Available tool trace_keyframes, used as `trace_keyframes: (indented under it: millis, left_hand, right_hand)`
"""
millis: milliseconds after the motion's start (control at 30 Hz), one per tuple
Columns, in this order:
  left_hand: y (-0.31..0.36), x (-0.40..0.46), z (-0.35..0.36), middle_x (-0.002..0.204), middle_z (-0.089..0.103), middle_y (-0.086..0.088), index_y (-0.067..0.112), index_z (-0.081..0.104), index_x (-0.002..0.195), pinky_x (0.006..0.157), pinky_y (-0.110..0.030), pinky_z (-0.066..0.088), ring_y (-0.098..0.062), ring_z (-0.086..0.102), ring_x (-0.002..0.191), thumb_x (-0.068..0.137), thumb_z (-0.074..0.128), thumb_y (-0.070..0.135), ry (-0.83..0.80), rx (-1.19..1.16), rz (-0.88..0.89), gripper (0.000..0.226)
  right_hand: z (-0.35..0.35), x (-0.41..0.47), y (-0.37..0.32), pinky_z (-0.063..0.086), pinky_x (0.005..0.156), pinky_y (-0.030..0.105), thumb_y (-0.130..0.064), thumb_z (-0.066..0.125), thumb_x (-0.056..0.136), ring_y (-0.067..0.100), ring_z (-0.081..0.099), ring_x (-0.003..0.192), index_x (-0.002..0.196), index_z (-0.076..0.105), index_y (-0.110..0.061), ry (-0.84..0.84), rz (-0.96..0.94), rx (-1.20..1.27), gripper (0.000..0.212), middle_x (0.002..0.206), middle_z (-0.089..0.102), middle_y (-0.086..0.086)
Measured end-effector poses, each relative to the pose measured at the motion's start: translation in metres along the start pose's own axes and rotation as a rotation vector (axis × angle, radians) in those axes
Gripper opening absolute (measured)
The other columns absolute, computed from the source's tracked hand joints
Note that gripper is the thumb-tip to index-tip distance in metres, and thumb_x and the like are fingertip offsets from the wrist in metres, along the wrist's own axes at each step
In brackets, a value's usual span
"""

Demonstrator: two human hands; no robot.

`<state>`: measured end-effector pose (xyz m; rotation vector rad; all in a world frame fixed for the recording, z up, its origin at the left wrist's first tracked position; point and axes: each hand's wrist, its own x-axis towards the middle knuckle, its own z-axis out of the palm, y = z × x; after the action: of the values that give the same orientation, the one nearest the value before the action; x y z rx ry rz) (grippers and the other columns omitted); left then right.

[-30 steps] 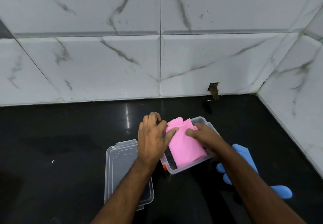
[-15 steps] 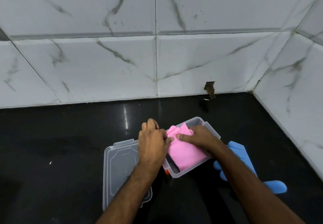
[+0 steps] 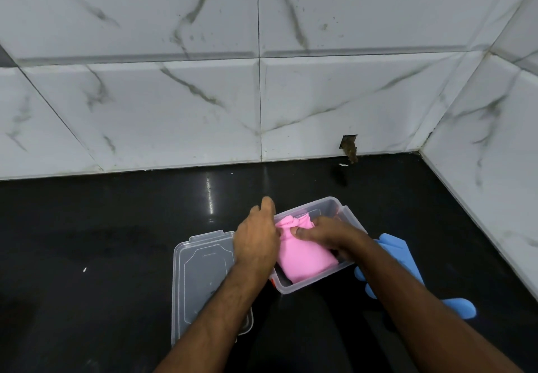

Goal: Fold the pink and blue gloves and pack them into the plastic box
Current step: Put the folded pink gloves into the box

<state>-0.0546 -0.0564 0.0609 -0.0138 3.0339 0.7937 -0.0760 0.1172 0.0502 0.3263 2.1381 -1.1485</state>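
1. The pink glove (image 3: 302, 253) now lies deeper in the plastic box (image 3: 348, 215), its far end bunched where it lay flatter before.
2. The right hand (image 3: 326, 234) pinches that bunch.
3. The left hand (image 3: 256, 238) presses the glove's left edge; its grip is hidden.
4. The blue glove (image 3: 398, 253) stays on the black counter (image 3: 87, 227), and the lid (image 3: 201, 270) lies left of the box.

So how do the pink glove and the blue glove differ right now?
The pink glove sits bunched inside the plastic box; the blue glove lies spread on the black counter beside it. Both hands, left hand and right hand, press the pink one; the blue one lies untouched under the right forearm. Both look like soft rubber.
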Motion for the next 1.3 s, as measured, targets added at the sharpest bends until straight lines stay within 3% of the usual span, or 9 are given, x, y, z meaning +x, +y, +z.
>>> trace_keyframes:
  millis: [200, 333, 467, 567, 733, 967, 1100, 1200, 1300]
  left_hand:
    - [-0.012, 0.004, 0.006, 0.102, 0.066, 0.001, 0.024, 0.063, 0.107, 0.070, -0.032, 0.042, -0.022, 0.065, 0.094, 0.095, 0.058, 0.052, -0.053, 0.056, 0.077, 0.031]
    - [-0.009, 0.013, 0.011, 0.104, 0.073, -0.002, 0.024, 0.067, 0.102, 0.068, -0.032, 0.039, -0.028, 0.069, 0.096, 0.094, 0.059, 0.053, -0.034, 0.223, 0.068, 0.031]
    - [-0.005, 0.020, 0.016, 0.104, 0.074, -0.003, 0.026, 0.067, 0.103, 0.071, -0.033, 0.042, -0.030, 0.070, 0.097, 0.092, 0.063, 0.047, -0.072, 0.267, 0.054, 0.025]
    - [-0.006, 0.024, 0.019, 0.101, 0.075, -0.003, 0.026, 0.067, 0.102, 0.075, -0.034, 0.050, -0.030, 0.071, 0.095, 0.088, 0.068, 0.045, -0.095, 0.230, 0.051, 0.024]
    - [-0.008, 0.026, 0.021, 0.101, 0.074, -0.005, 0.023, 0.063, 0.102, 0.075, -0.036, 0.051, -0.031, 0.069, 0.092, 0.092, 0.064, 0.045, -0.065, 0.218, 0.148, 0.025]
    - [-0.007, 0.018, 0.023, 0.118, 0.065, -0.004, 0.020, 0.052, 0.120, 0.080, -0.040, 0.047, -0.028, 0.062, 0.107, 0.103, 0.045, 0.040, 0.007, 0.241, 0.317, 0.027]
    - [-0.008, 0.017, 0.018, 0.127, 0.062, 0.000, 0.026, 0.049, 0.136, 0.088, -0.042, 0.050, -0.024, 0.063, 0.112, 0.100, 0.037, 0.059, -0.075, 0.229, 0.426, 0.050]
    - [-0.008, 0.021, 0.018, 0.117, 0.064, -0.001, 0.026, 0.050, 0.125, 0.077, -0.040, 0.052, -0.028, 0.066, 0.105, 0.099, 0.050, 0.051, -0.126, 0.267, 0.370, 0.036]
    - [-0.007, 0.022, 0.021, 0.113, 0.065, -0.003, 0.024, 0.052, 0.123, 0.076, -0.041, 0.052, -0.028, 0.065, 0.101, 0.101, 0.052, 0.039, -0.115, 0.250, 0.349, 0.027]
  right_hand:
    - [0.010, 0.000, 0.000, 0.055, 0.099, 0.047, -0.046, 0.063, 0.097, 0.029, 0.067, 0.109, 0.136, 0.057, -0.014, -0.063, 0.025, 0.072, 0.050, 0.121, 0.069, 0.012]
    - [0.016, -0.002, -0.002, 0.054, 0.099, 0.043, -0.052, 0.051, 0.101, 0.026, 0.064, 0.112, 0.142, 0.053, -0.016, -0.052, 0.008, -0.060, 0.054, 0.128, 0.066, 0.009]
    - [0.028, -0.004, 0.005, 0.043, 0.109, 0.042, -0.065, 0.038, 0.099, 0.030, 0.055, 0.130, 0.151, 0.039, -0.014, 0.284, -0.071, -0.656, 0.073, 0.146, 0.055, 0.011]
    - [0.034, -0.015, 0.015, 0.047, 0.105, 0.045, -0.066, 0.052, 0.092, 0.028, 0.056, 0.126, 0.147, 0.032, -0.015, 0.440, -0.137, -0.669, 0.078, 0.142, 0.055, 0.011]
    - [0.017, -0.025, 0.016, 0.039, 0.083, 0.029, -0.057, 0.072, 0.084, 0.016, 0.054, 0.099, 0.119, 0.044, -0.025, 0.211, -0.195, -0.634, 0.054, 0.125, 0.062, 0.003]
    - [0.016, -0.001, 0.005, 0.048, 0.090, 0.031, -0.052, 0.078, 0.081, 0.014, 0.055, 0.092, 0.130, 0.050, -0.018, 0.210, -0.105, -0.839, 0.066, 0.121, 0.067, 0.002]
    - [0.015, -0.001, 0.006, 0.049, 0.091, 0.029, -0.049, 0.077, 0.083, 0.015, 0.059, 0.098, 0.130, 0.052, -0.019, 0.186, -0.127, -0.801, 0.062, 0.122, 0.065, 0.002]
    - [0.009, -0.014, 0.012, 0.041, 0.071, 0.023, -0.051, 0.077, 0.082, 0.008, 0.053, 0.088, 0.116, 0.048, -0.027, 0.100, -0.132, -0.714, 0.050, 0.108, 0.058, -0.004]
    - [0.007, -0.027, 0.011, 0.042, 0.080, 0.024, -0.053, 0.079, 0.079, 0.012, 0.052, 0.102, 0.129, 0.044, -0.028, 0.012, -0.104, -0.726, 0.065, 0.119, 0.052, -0.005]
